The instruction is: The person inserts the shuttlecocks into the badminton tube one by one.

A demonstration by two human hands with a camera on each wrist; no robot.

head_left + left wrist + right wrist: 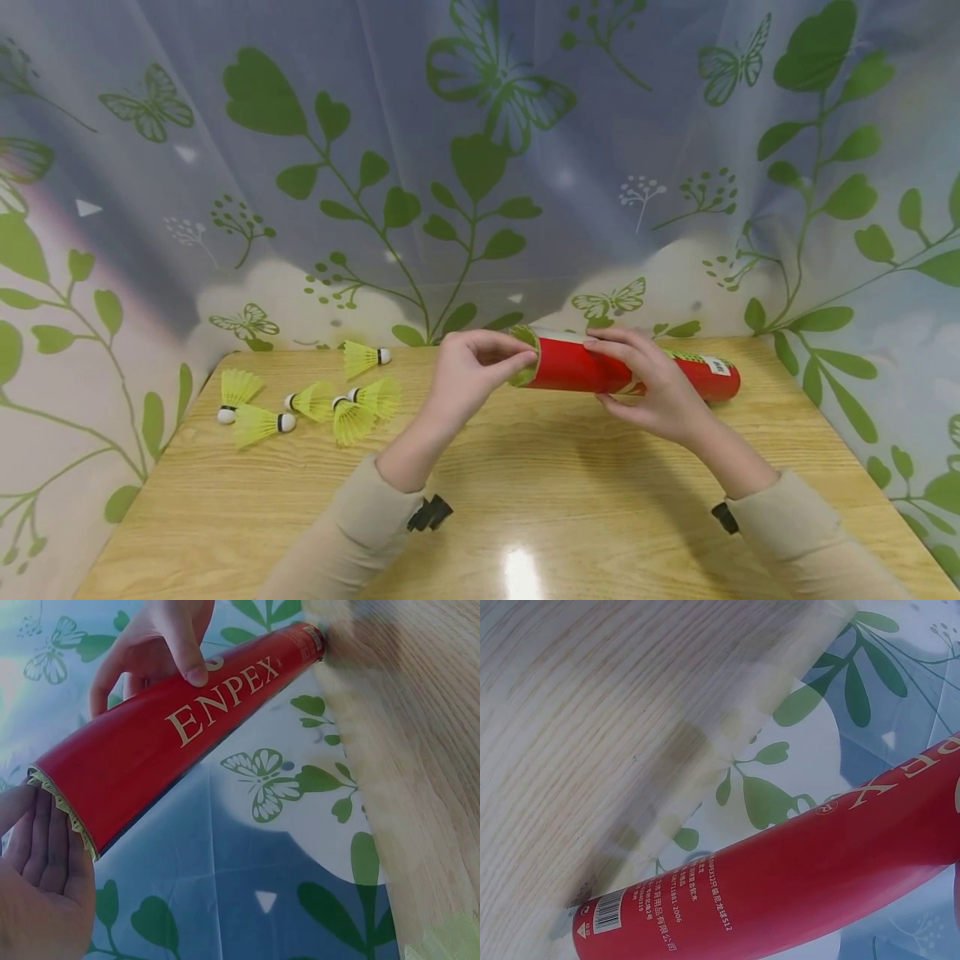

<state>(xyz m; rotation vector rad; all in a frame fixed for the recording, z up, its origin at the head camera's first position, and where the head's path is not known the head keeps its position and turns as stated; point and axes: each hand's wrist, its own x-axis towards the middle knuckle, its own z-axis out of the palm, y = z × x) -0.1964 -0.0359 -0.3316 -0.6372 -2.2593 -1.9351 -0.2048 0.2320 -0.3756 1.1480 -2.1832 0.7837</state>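
Observation:
A red shuttlecock tube [566, 364] lies slanted across the back right of the table, its mouth end raised and facing left. My right hand [652, 379] grips its middle from above, thumb on the near side. At the mouth, my left hand [472, 371] pinches the yellow-green skirt edge of a shuttlecock [524, 335] between thumb and fingers. The left wrist view shows that jagged skirt edge [66, 810] just at the rim; the rest is hidden inside the tube. ENPEX is printed along the tube's side.
Several loose yellow shuttlecocks [258, 423] with white heads lie at the back left of the wooden table [480, 500]. A curtain [375, 167] with leaves and butterflies hangs right behind the table's back edge. The tube's far end touches the table.

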